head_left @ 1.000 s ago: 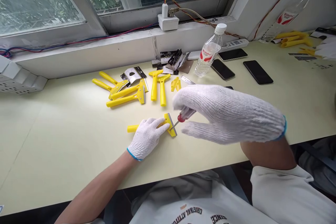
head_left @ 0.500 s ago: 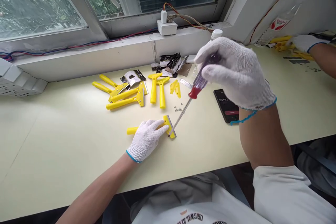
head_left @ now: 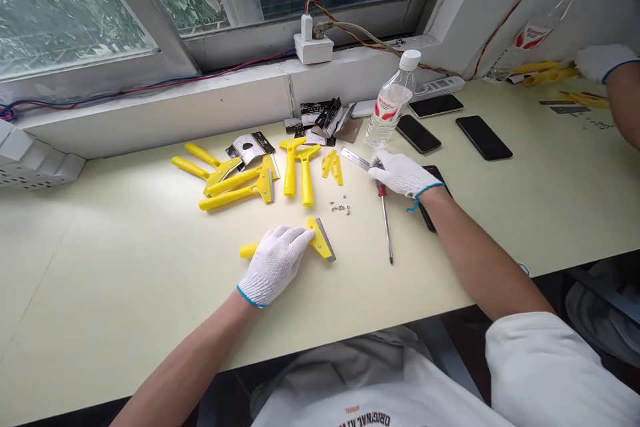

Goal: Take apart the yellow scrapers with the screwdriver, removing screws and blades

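Note:
My left hand [head_left: 274, 263], in a white knit glove, lies over the handle of a yellow plastic scraper [head_left: 320, 240] and covers most of it. The scraper's steel blade edge faces right. My right hand [head_left: 400, 175], also gloved, rests on the red-collared screwdriver [head_left: 385, 220], hiding its handle. The screwdriver's shaft runs down to the table. The fingertips of that hand point at a steel strip [head_left: 356, 159].
Several yellow scrapers [head_left: 290, 167] lie beyond the hands, beside a small pile of screws [head_left: 340, 205] and packaging cards [head_left: 320, 121]. A water bottle [head_left: 391, 100] and several phones [head_left: 483, 137] stand further back. A co-worker's gloved hand [head_left: 603, 61] is at the far right.
My right hand has dropped from its raised position to the table, and the screwdriver now lies there, away from the scraper head. My left hand has stayed on the scraper.

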Available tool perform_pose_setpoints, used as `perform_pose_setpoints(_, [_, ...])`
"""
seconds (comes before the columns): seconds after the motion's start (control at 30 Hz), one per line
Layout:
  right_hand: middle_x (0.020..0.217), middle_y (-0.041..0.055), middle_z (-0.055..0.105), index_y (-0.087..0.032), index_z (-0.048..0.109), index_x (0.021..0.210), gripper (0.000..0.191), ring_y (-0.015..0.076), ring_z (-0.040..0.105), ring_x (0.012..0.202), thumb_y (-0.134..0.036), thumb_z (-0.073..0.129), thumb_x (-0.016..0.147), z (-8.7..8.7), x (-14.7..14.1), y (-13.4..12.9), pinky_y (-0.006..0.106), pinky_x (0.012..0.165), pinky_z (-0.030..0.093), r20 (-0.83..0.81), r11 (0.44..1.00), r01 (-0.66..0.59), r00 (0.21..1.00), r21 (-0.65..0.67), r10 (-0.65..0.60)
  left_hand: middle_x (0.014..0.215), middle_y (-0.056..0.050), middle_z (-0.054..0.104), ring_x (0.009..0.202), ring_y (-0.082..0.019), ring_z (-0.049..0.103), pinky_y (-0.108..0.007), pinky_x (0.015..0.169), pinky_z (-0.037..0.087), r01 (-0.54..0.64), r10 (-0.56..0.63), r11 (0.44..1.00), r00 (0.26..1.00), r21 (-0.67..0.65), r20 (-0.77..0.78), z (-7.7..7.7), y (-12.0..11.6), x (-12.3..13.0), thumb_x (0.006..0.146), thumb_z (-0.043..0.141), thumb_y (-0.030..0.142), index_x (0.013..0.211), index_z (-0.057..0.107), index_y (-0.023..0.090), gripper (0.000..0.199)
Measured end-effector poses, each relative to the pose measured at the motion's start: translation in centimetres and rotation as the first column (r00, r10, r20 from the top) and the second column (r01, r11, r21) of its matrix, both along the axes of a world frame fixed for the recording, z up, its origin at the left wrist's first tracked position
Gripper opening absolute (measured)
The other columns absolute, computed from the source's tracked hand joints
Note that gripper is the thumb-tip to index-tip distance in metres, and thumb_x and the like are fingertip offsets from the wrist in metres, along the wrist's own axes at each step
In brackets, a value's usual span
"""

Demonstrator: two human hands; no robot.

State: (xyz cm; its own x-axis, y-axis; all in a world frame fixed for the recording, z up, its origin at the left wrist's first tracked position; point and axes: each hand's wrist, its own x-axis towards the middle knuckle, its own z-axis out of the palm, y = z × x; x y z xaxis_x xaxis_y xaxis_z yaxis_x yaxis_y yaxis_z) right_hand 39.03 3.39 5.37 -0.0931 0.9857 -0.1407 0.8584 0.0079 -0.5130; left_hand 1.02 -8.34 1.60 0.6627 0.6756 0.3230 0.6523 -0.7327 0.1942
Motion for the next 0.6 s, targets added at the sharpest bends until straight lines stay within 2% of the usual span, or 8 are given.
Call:
perform_pose_setpoints(0.07, [0.069, 0.0028, 0.068, -0.018, 0.065, 0.106, 0.015, 0.0187, 0.055, 0.068, -0.032, 0.066, 0.1, -0.2, -0.1, -0.2, 0.032, 0.069, 0.033, 0.077, 0.998, -0.002, 0.997, 0.064, -0.003, 0.128, -0.01, 0.078, 0.109, -0.028, 0.073, -0.048, 0.095, 0.061, -0.006, 0.006, 1.0, 1.0, 0.001, 0.01, 0.1, 0.1, -0.1, 0.104, 0.05, 0.007, 0.145, 0.062, 0.027, 0.047])
perform_pose_setpoints(0.13, [0.07, 0.0031, 0.065, -0.017, 0.064, 0.11, 0.021, 0.0187, 0.05, 0.068, -0.037, 0.066, 0.103, -0.1, -0.6, -0.8, 0.033, 0.068, 0.03, 0.116, 0.986, -0.015, 0.993, 0.164, -0.005, 0.128, -0.01, 0.078, 0.109, -0.027, 0.073, -0.047, 0.095, 0.061, -0.018, 0.018, 1.0, 1.0, 0.007, 0.018, 0.2, 0.3, -0.4, 0.105, 0.05, 0.007, 0.144, 0.062, 0.026, 0.045])
perform_pose_setpoints(0.23, [0.093, 0.0142, 0.071, -0.016, 0.063, 0.114, 0.028, 0.022, 0.053, 0.081, -0.04, 0.066, 0.103, 0.2, -2.1, -2.2, 0.034, 0.071, 0.031, 0.166, 0.923, -0.045, 0.986, 0.383, -0.021, 0.128, -0.01, 0.078, 0.109, -0.028, 0.073, -0.048, 0.094, 0.06, -0.049, 0.048, 0.998, 0.999, 0.027, 0.02, 0.4, 0.6, -0.8, 0.107, 0.05, 0.009, 0.144, 0.061, 0.026, 0.043])
perform_pose_setpoints(0.3, [0.11, 0.0223, 0.071, -0.013, 0.064, 0.118, 0.031, 0.0271, 0.057, 0.095, -0.038, 0.067, 0.101, 0.5, -3.7, -3.5, 0.037, 0.077, 0.036, 0.169, 0.892, -0.069, 0.986, 0.447, -0.009, 0.129, -0.01, 0.078, 0.109, -0.029, 0.072, -0.048, 0.093, 0.06, -0.067, 0.067, 0.997, 0.998, 0.036, 0.015, 0.5, 0.8, -1.1, 0.107, 0.05, 0.01, 0.145, 0.06, 0.024, 0.041])
perform_pose_setpoints(0.4, [0.122, 0.0245, 0.07, -0.011, 0.064, 0.126, 0.035, 0.0309, 0.063, 0.106, -0.035, 0.065, 0.101, 1.0, -6.2, -5.6, 0.04, 0.086, 0.045, 0.128, 0.892, -0.159, 0.985, 0.424, 0.115, 0.129, -0.011, 0.078, 0.109, -0.029, 0.072, -0.047, 0.093, 0.06, -0.085, 0.084, 0.996, 0.996, 0.042, 0.02, 0.7, 0.9, -1.3, 0.108, 0.05, 0.011, 0.144, 0.06, 0.023, 0.039])
perform_pose_setpoints(0.47, [0.114, 0.0134, 0.074, -0.017, 0.067, 0.122, 0.026, 0.0231, 0.068, 0.096, -0.032, 0.065, 0.101, 1.3, -7.8, -7.1, 0.035, 0.087, 0.05, 0.051, 0.891, -0.26, 0.964, 0.372, 0.26, 0.128, -0.01, 0.078, 0.109, -0.028, 0.072, -0.047, 0.094, 0.06, -0.085, 0.084, 0.995, 0.996, 0.042, 0.028, 0.8, 0.9, -1.3, 0.108, 0.05, 0.011, 0.143, 0.061, 0.024, 0.039])
perform_pose_setpoints(0.53, [0.101, 0.0066, 0.075, -0.019, 0.068, 0.112, 0.017, 0.019, 0.07, 0.087, -0.031, 0.065, 0.101, 1.5, -9.3, -8.5, 0.031, 0.083, 0.054, -0.176, 0.913, -0.312, 0.915, 0.262, 0.363, 0.128, -0.009, 0.078, 0.109, -0.028, 0.072, -0.047, 0.095, 0.06, -0.08, 0.078, 0.996, 0.996, 0.05, 0.033, 0.8, 0.8, -1.3, 0.108, 0.051, 0.011, 0.142, 0.062, 0.025, 0.039])
perform_pose_setpoints(0.6, [0.101, 0.0065, 0.077, -0.018, 0.069, 0.112, 0.02, 0.0191, 0.072, 0.089, -0.035, 0.063, 0.103, 1.7, -10.7, -9.5, 0.031, 0.081, 0.055, -0.454, 0.959, -0.277, 0.848, 0.065, 0.275, 0.127, -0.009, 0.078, 0.109, -0.028, 0.072, -0.046, 0.094, 0.059, -0.072, 0.069, 0.995, 0.996, 0.076, 0.048, 0.9, 0.6, -1.2, 0.107, 0.052, 0.01, 0.142, 0.063, 0.026, 0.04])
